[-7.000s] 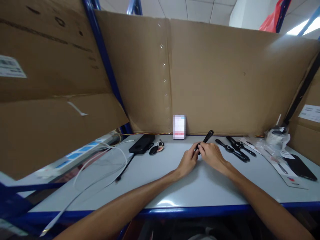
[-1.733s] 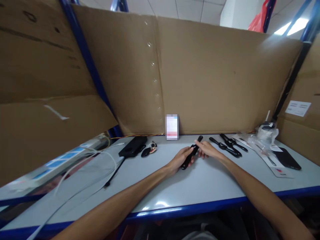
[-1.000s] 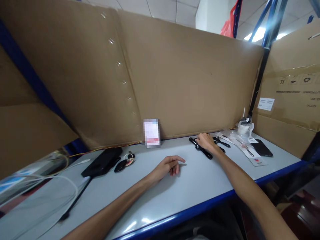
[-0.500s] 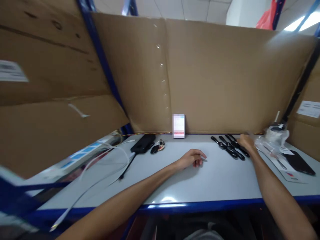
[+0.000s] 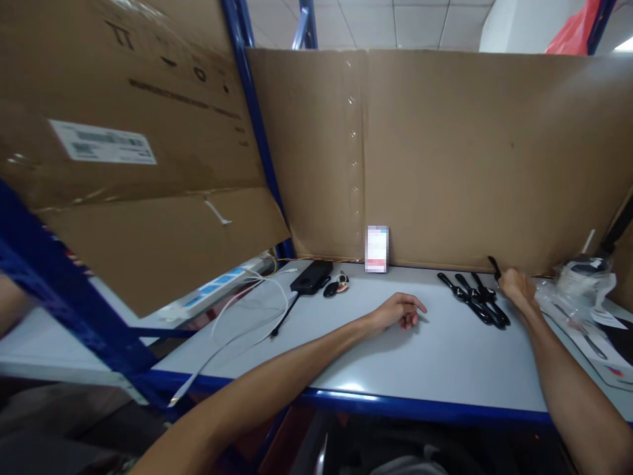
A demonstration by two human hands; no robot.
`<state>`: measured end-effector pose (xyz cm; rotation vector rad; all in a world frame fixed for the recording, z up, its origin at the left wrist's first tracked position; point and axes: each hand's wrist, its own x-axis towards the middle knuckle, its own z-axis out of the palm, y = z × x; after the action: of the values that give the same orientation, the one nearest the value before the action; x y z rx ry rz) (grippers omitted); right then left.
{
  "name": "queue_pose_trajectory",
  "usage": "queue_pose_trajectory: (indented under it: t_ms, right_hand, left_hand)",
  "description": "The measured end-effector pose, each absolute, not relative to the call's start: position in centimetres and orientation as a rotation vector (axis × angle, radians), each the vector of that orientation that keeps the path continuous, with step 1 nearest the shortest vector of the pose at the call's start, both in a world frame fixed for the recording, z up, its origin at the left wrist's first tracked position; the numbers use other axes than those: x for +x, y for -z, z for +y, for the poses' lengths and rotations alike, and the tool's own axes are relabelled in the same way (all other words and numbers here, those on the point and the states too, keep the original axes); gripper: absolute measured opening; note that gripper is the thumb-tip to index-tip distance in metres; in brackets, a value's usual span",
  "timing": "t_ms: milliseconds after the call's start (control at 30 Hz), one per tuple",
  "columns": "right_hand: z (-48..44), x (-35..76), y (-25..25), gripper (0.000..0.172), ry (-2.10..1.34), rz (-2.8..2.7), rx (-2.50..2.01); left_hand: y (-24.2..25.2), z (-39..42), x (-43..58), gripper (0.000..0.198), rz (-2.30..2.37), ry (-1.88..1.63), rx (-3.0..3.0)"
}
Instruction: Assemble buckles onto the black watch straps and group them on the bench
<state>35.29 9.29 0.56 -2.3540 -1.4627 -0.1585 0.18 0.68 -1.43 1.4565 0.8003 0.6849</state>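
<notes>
Head view: everything here is placed by the screen [image 5: 376, 249], which stands upright at the back of the table [image 5: 435, 373], before the cardboard panel [image 5: 445, 152]. Farthest left of the screen, at the edge of sight, is another person's arm [image 5: 12, 307], blurred. Next comes a carton [image 5: 168, 244] with a label, beside a blue post [image 5: 257, 125]. A power strip [image 5: 212, 288] lies left of the screen, with a white cable [image 5: 185, 385] looping nearer the viewer. Closer on that side are a black box [image 5: 311, 278] and, just beside it, keys [image 5: 330, 289].

In front of the screen and slightly right is the left hand [image 5: 399, 310], low at the table, forefinger stretched out, the other fingers loosely curled around nothing. Farther right of the screen, three black tools [image 5: 479, 301] lie slantwise, close together. Just beyond them, the right hand [image 5: 517, 287] has its fingers closed on a fourth tool [image 5: 493, 266]; one end pokes out, the rest is hidden. Farthest right of the screen are clear plastic [image 5: 564, 305], a tub [image 5: 576, 280] and a card [image 5: 616, 371].
</notes>
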Motion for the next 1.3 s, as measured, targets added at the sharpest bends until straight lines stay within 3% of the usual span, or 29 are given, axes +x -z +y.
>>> queue_pose_trajectory:
  t_ms: [167, 400, 567, 800, 1000, 1133, 1300]
  right_hand:
    - [8.5, 32.8, -2.3, 0.043, 0.213, -1.715, -2.255]
    - [4.3, 23.6, -3.2, 0.027, 0.268, -2.378, -1.813]
    - [1.1, 18.9, -3.3, 0.031, 0.160, -2.576, -1.561]
    - [0.5, 18.8, -3.8, 0.029, 0.146, -2.548, -1.531]
    - [0.2, 18.3, -3.7, 0.029, 0.157, -2.509, -1.437]
    - [0.1, 17.7, -3.3, 0.031, 0.211, -2.453, -1.392]
    - [0.6, 18.3, -3.9, 0.031, 0.426, -2.107, -1.349]
  left_hand:
    - [1.9, 1.4, 0.2, 0.029, 0.925, -1.016, 1.254]
    - [1.5, 1.9, -0.5, 0.020, 1.144, -1.482, 1.828]
    - [1.8, 1.2, -0.1, 0.025, 1.090, -1.172, 2.023]
    - [1.8, 0.4, 0.5, 0.019, 0.705, -0.740, 1.525]
    - [-0.1, -0.2, -0.4, 0.018, 0.691, -0.482, 1.437]
    - [-0.2, -0.5, -0.4, 0.021, 0.703, -0.457, 1.415]
    - [1.0, -0.2, 0.6, 0.026, 0.801, -0.744, 1.359]
